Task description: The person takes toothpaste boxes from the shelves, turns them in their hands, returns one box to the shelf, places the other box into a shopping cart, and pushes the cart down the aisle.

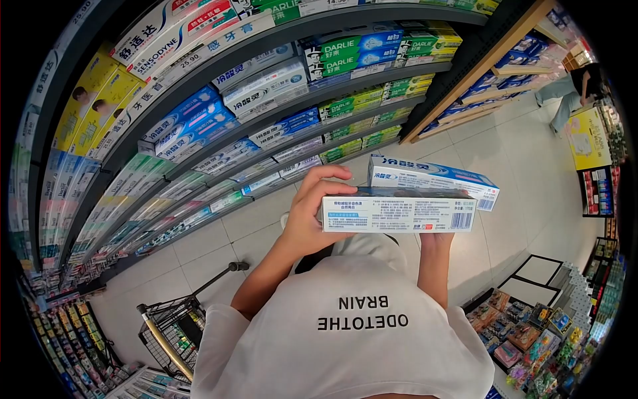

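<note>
My left hand [314, 211] grips the left end of a white toothpaste box [399, 214], its fingers bent over the top edge. The side of this box facing me carries small printed text and a barcode. Just behind it, slightly higher and to the right, is a blue and white toothpaste box [432, 175], set at an angle. My right hand [436, 238] is under the right part of the boxes, mostly hidden by the white one. Its fingers do not show, but it appears to support the boxes from below.
Shelves [266, 110] stacked with toothpaste boxes curve along the left and front. A shopping cart [174, 332] stands at lower left. Pale floor tiles [458, 146] run to the right, where a person [573, 93] is far off. Packaged goods [525, 332] hang at lower right.
</note>
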The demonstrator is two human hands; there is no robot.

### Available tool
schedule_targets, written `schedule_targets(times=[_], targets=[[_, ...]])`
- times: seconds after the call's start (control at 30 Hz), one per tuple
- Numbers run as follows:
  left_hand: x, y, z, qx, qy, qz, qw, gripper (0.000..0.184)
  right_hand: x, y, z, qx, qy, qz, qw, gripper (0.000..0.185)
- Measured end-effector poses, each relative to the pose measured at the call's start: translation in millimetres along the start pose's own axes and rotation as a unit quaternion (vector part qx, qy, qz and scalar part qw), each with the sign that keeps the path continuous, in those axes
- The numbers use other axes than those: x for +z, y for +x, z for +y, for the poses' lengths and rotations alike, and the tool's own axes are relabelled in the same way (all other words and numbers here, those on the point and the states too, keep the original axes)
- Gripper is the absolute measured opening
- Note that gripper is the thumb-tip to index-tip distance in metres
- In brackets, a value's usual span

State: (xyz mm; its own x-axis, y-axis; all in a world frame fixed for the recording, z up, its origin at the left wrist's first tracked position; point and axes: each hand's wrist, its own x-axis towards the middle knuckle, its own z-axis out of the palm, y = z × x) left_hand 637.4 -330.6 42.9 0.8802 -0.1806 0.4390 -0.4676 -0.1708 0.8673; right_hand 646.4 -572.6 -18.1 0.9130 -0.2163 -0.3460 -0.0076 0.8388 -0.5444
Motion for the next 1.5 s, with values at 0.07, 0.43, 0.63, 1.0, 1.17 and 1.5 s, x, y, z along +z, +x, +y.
schedule_targets(times=[0.07,0.43,0.63,1.0,1.17,1.5], targets=[[0.3,0.5,-0.1,0.001,-0.015,0.002,1.0,0.051,-8.2,3.2,-0.6,0.012,-0.009,-0.018,1.0,0.046],[9.4,-1.1,-0.5,-0.329,-0.375,0.131,0.857,0.044,-1.1,-1.2,10.7,0.031,-0.041,-0.027,0.998,0.033],[5.4,7.5,-1.0,-0.364,-0.454,0.155,0.798,0.043,-10.4,5.4,11.2,0.071,-0.053,-0.086,0.992,0.035],[11.4,9.5,-10.5,-0.377,-0.49,0.127,0.776,0.04,-10.9,2.3,11.6,0.054,-0.076,-0.081,0.992,0.045],[12.2,8.6,-11.9,-0.382,-0.485,0.127,0.776,0.039,-11.4,2.6,11.1,0.054,-0.084,-0.078,0.992,0.045],[11.6,6.7,-11.5,-0.372,-0.467,0.119,0.793,0.039,-10.0,2.0,13.5,0.05,-0.08,-0.067,0.993,0.042]])
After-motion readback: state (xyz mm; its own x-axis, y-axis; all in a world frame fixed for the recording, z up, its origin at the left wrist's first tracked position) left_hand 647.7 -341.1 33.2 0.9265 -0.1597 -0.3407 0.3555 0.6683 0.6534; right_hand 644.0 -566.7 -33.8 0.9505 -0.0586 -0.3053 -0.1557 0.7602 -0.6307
